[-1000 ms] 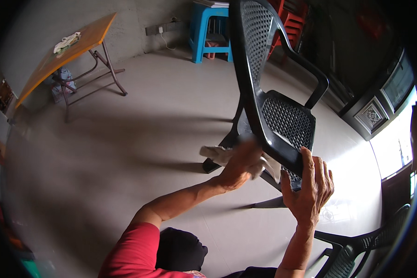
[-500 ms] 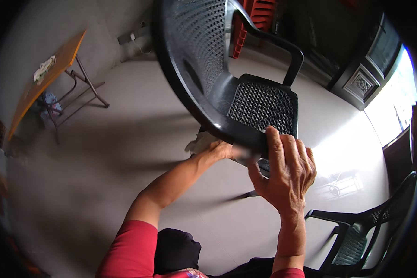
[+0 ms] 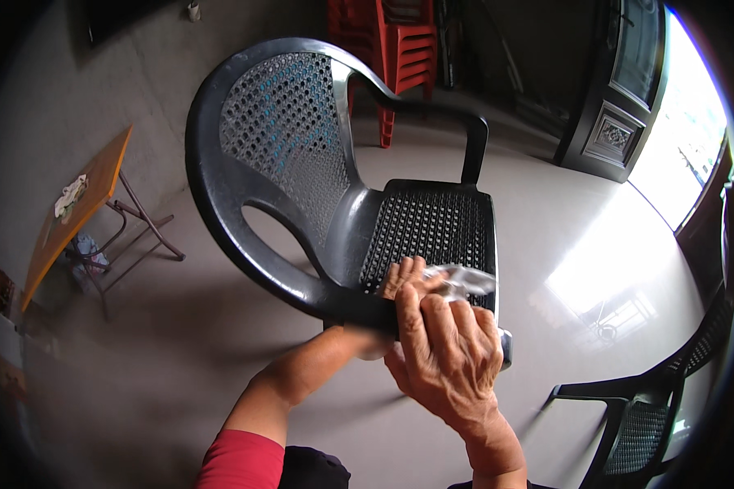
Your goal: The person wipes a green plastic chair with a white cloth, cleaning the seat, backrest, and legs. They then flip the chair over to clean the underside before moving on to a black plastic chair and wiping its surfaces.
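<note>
A black plastic armchair (image 3: 261,244) with a perforated back and seat stands before me. My right hand (image 3: 448,350) is closed over the front of its near armrest (image 3: 347,303). My left arm reaches under that armrest, and my left hand (image 3: 409,275) is over the seat (image 3: 436,224), closed on a pale, thin cloth (image 3: 467,281). The cloth is blurred by motion and spreads to the right of the fingers at the seat's near edge. The armrest and my right hand hide part of the left wrist and palm.
An orange-topped folding table (image 3: 81,204) with a crumpled cloth on it stands at the left. Stacked red plastic chairs (image 3: 408,61) are at the back. Another dark armchair (image 3: 640,432) sits at the lower right. A dark carved door (image 3: 616,134) stands beside a bright doorway.
My left hand and the cloth have moved from beneath the armrest up over the seat. The chair shows lower and farther left in view, with my right hand still on its armrest.
</note>
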Available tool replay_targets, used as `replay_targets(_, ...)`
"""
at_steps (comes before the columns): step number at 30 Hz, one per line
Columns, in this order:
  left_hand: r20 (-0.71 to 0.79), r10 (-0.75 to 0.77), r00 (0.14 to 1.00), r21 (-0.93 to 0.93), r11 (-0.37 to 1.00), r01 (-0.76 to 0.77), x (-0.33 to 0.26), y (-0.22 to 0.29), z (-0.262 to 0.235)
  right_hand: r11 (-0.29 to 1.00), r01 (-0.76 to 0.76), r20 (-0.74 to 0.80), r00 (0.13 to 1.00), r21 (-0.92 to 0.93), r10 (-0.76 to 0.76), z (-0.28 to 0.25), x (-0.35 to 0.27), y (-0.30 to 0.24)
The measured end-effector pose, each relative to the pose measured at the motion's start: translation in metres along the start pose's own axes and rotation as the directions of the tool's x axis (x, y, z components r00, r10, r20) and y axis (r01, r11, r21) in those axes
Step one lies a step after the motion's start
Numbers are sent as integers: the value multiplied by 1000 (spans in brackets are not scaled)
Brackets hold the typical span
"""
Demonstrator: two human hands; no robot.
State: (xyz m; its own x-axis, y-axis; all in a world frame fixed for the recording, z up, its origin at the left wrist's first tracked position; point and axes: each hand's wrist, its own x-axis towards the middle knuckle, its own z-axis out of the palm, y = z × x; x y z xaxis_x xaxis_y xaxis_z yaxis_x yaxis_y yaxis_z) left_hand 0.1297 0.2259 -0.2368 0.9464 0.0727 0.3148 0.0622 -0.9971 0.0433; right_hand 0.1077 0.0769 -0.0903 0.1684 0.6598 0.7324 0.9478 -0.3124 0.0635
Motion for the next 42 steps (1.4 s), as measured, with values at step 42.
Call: replay_targets(42,-47,-462,885,746,573,339,25,-107,3,998,-57,-2,998,-18,57,-2,1,-4)
